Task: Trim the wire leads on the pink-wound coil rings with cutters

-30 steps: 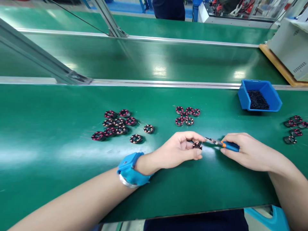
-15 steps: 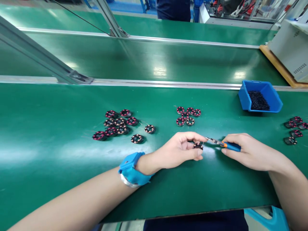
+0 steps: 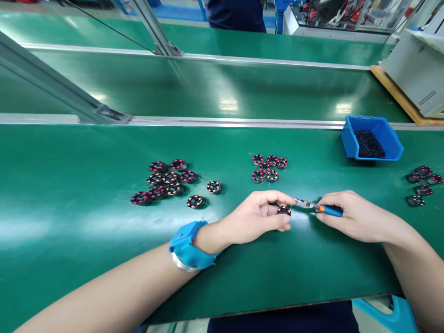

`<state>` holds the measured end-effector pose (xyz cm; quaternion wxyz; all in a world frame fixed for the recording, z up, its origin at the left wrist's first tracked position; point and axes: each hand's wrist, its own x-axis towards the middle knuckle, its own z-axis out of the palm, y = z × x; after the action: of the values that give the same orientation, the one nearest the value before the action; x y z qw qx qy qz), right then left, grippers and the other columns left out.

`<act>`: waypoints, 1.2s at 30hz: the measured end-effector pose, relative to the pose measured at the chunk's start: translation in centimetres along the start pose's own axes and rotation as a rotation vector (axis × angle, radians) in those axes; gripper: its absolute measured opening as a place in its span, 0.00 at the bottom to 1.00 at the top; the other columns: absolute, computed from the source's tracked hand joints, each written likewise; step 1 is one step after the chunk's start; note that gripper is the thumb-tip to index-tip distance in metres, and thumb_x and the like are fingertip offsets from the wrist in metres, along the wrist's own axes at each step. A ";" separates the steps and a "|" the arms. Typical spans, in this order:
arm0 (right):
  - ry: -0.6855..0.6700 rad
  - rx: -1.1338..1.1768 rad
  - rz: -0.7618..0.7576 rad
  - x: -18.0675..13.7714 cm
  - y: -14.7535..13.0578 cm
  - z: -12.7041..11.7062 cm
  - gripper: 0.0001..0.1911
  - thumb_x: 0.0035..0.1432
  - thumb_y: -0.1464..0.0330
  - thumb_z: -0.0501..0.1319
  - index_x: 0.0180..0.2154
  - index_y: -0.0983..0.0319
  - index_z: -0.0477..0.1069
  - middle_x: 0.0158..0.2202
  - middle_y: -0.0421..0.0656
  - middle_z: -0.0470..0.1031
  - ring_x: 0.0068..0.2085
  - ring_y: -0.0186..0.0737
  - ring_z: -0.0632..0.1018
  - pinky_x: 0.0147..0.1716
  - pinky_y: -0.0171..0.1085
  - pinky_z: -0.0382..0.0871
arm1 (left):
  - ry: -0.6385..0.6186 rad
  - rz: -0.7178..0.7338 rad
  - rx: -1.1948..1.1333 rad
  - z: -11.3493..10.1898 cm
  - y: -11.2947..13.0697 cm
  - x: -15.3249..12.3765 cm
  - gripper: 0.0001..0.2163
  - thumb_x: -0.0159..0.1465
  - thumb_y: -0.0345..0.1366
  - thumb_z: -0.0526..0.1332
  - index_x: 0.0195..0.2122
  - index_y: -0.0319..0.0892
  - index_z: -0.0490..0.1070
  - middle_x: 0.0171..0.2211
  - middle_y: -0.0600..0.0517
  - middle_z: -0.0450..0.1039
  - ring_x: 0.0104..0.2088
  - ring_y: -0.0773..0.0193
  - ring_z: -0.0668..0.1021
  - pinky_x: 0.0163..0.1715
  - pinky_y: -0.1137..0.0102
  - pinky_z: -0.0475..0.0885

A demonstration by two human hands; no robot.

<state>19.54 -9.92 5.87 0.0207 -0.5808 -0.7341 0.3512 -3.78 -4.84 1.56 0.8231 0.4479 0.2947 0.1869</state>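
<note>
Between the thumb and fingers of my left hand point(image 3: 260, 213) is a small round motor stator point(image 3: 284, 211) with dark windings. A thin wire end stands up from it by my forefinger. My right hand point(image 3: 354, 216) is closed around the blue and orange handles of pliers point(image 3: 328, 210). Their metal jaws point left and reach close to my left fingertip and the wire; whether they touch the wire I cannot tell. A blue wrist strap point(image 3: 192, 245) is on my left wrist.
Several stators lie in a left group point(image 3: 169, 178), a middle group point(image 3: 264, 167) and a right group point(image 3: 423, 178). A blue bin point(image 3: 391, 143) holds small black pieces. A metal rail point(image 3: 222, 122) crosses behind. A person point(image 3: 236, 16) stands beyond the far bench.
The view has shifted slightly. Both hands keep nearly the same pose, with the stator in the left and the pliers in the right.
</note>
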 end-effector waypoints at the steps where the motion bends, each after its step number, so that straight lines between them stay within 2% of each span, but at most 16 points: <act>1: -0.001 0.000 0.002 0.0 0.0 0.0 0.09 0.59 0.68 0.55 0.30 0.61 0.73 0.27 0.41 0.75 0.28 0.38 0.71 0.30 0.36 0.60 | 0.001 0.001 -0.001 0.0 0.0 0.0 0.18 0.52 0.33 0.72 0.42 0.36 0.71 0.25 0.54 0.76 0.25 0.70 0.79 0.30 0.74 0.74; 6: -0.002 -0.001 0.001 0.1 0.2 0.1 0.09 0.59 0.68 0.55 0.30 0.61 0.73 0.27 0.40 0.74 0.28 0.37 0.70 0.29 0.35 0.59 | -0.002 0.007 -0.007 0.0 -0.2 0.0 0.17 0.52 0.33 0.72 0.41 0.36 0.71 0.26 0.54 0.76 0.25 0.70 0.79 0.30 0.75 0.74; 10: -0.019 -0.003 0.016 0.1 0.2 0.1 0.12 0.60 0.65 0.54 0.28 0.61 0.72 0.23 0.37 0.69 0.24 0.34 0.66 0.26 0.34 0.56 | -0.006 0.017 -0.003 -0.1 -0.2 0.1 0.18 0.52 0.32 0.71 0.42 0.36 0.70 0.26 0.55 0.75 0.26 0.71 0.78 0.30 0.75 0.74; 13: 0.029 -0.025 0.040 0.1 0.3 -0.1 0.15 0.62 0.63 0.52 0.29 0.61 0.72 0.23 0.38 0.68 0.25 0.35 0.65 0.25 0.35 0.56 | -0.004 0.014 0.035 -0.1 -0.4 0.0 0.19 0.53 0.32 0.70 0.45 0.36 0.68 0.26 0.56 0.73 0.27 0.71 0.78 0.32 0.75 0.74; 15: 0.107 -0.069 0.062 0.3 0.5 -0.1 0.16 0.62 0.61 0.52 0.30 0.62 0.72 0.25 0.40 0.70 0.26 0.36 0.68 0.27 0.35 0.57 | 0.014 0.034 0.122 0.0 -0.5 -0.1 0.18 0.53 0.33 0.69 0.44 0.36 0.68 0.27 0.55 0.72 0.29 0.69 0.79 0.33 0.74 0.74; 17: 0.197 -0.128 0.081 0.5 0.9 0.1 0.15 0.62 0.60 0.53 0.32 0.62 0.72 0.28 0.41 0.72 0.29 0.39 0.70 0.29 0.36 0.58 | 0.062 0.130 0.287 0.2 -0.7 -0.3 0.14 0.53 0.33 0.68 0.40 0.36 0.69 0.31 0.52 0.71 0.30 0.68 0.78 0.33 0.73 0.74; 21: 0.315 -0.214 0.109 0.9 1.9 0.7 0.14 0.61 0.59 0.53 0.35 0.62 0.71 0.33 0.44 0.74 0.33 0.43 0.73 0.32 0.37 0.59 | 0.160 0.457 0.776 0.5 -1.1 -1.3 0.09 0.55 0.33 0.66 0.36 0.37 0.72 0.35 0.48 0.71 0.32 0.67 0.76 0.34 0.71 0.73; 23: 0.333 -0.233 0.105 1.0 2.5 1.0 0.14 0.61 0.59 0.53 0.35 0.61 0.71 0.33 0.45 0.74 0.33 0.43 0.74 0.31 0.37 0.59 | 0.198 0.547 1.051 0.2 -1.4 -2.1 0.08 0.57 0.33 0.64 0.37 0.37 0.73 0.34 0.47 0.72 0.34 0.63 0.75 0.35 0.68 0.73; 25: 0.344 -0.246 0.099 1.1 2.9 1.2 0.14 0.61 0.59 0.54 0.35 0.61 0.71 0.32 0.44 0.74 0.32 0.43 0.74 0.30 0.37 0.59 | 0.289 0.576 1.310 -0.5 -1.6 -3.4 0.07 0.58 0.33 0.62 0.37 0.37 0.73 0.33 0.46 0.73 0.36 0.59 0.75 0.38 0.65 0.72; 26: 0.351 -0.251 0.098 1.1 3.1 1.4 0.14 0.60 0.59 0.54 0.35 0.61 0.71 0.32 0.44 0.74 0.31 0.43 0.74 0.30 0.38 0.59 | 0.369 0.580 1.431 -1.0 -1.7 -4.1 0.07 0.59 0.32 0.61 0.37 0.37 0.72 0.33 0.45 0.73 0.36 0.58 0.75 0.38 0.63 0.72; 28: 0.366 -0.261 0.104 1.1 3.4 1.6 0.13 0.60 0.59 0.54 0.35 0.60 0.71 0.31 0.43 0.74 0.31 0.43 0.74 0.29 0.38 0.58 | 0.610 0.583 1.657 -2.1 -1.7 -5.5 0.08 0.59 0.32 0.60 0.39 0.37 0.72 0.35 0.43 0.74 0.37 0.54 0.74 0.39 0.60 0.71; 30: 0.370 -0.265 0.107 1.2 3.4 1.8 0.13 0.60 0.58 0.54 0.35 0.60 0.71 0.31 0.42 0.74 0.30 0.43 0.74 0.29 0.38 0.58 | 0.865 0.577 1.824 -3.3 -1.5 -6.7 0.13 0.60 0.35 0.61 0.45 0.36 0.71 0.41 0.38 0.73 0.41 0.50 0.74 0.40 0.57 0.71; 31: 0.370 -0.265 0.107 1.2 3.4 1.9 0.13 0.60 0.58 0.54 0.35 0.60 0.72 0.31 0.42 0.74 0.30 0.43 0.74 0.28 0.38 0.58 | 0.939 0.575 1.875 -3.9 -1.2 -7.0 0.16 0.60 0.36 0.61 0.48 0.35 0.70 0.46 0.36 0.72 0.44 0.47 0.74 0.42 0.55 0.70; 32: 0.370 -0.263 0.106 1.2 3.3 1.9 0.14 0.60 0.58 0.54 0.35 0.60 0.72 0.31 0.42 0.74 0.30 0.43 0.74 0.28 0.38 0.58 | 0.955 0.570 1.910 -4.4 -1.0 -7.1 0.18 0.60 0.38 0.62 0.50 0.36 0.69 0.50 0.35 0.69 0.47 0.46 0.73 0.44 0.54 0.69; 33: 0.370 -0.261 0.104 1.2 3.2 1.9 0.14 0.60 0.58 0.54 0.35 0.60 0.72 0.31 0.42 0.74 0.30 0.43 0.74 0.28 0.38 0.58 | 0.918 0.564 1.937 -4.9 -0.6 -7.1 0.19 0.60 0.39 0.62 0.51 0.38 0.69 0.53 0.35 0.68 0.50 0.45 0.72 0.47 0.53 0.68; 36: 0.380 -0.250 0.100 1.2 2.9 1.9 0.13 0.60 0.59 0.54 0.34 0.60 0.72 0.31 0.43 0.74 0.30 0.43 0.73 0.28 0.37 0.57 | 0.765 0.524 2.008 -5.9 0.5 -5.9 0.12 0.61 0.36 0.60 0.45 0.42 0.73 0.52 0.40 0.70 0.56 0.42 0.69 0.56 0.46 0.59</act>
<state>20.76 -9.59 2.42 0.0691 -0.6703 -0.7251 0.1423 -12.13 -4.28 1.31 -0.1250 0.8735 0.4433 0.1575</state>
